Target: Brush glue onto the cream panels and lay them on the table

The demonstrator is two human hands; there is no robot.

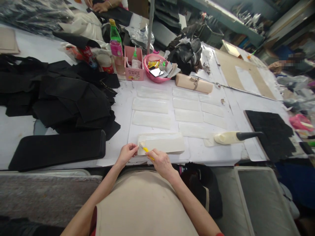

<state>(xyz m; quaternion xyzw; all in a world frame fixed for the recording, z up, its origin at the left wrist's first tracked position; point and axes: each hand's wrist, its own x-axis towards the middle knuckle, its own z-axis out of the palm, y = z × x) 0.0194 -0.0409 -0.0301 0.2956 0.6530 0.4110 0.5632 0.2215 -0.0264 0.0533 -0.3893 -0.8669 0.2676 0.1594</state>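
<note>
My right hand (161, 163) is closed round the yellow handle of a small brush (149, 153). Its pale head rests on the left end of a stack of cream rectangular sheets (163, 143) at the table's near edge. A wet-looking sheen shows along the stack's far side. At the stack's left edge, my left hand (128, 153) has its thumb and forefinger pinched together by the corner; whether the sheet is between them is too small to tell. Beyond the stack, several translucent whitish strips (150, 105) lie in rows on white paper.
Black cut pieces (73, 98) are heaped at left, behind a black padded slab (59, 149). A cream bottle with a dark nozzle (228, 137) lies at right, near black sheets (270, 131). A pink basket (157, 77), pink box (134, 70) and tan roll (194, 83) stand behind. Another person's hands (100, 6) show at the top.
</note>
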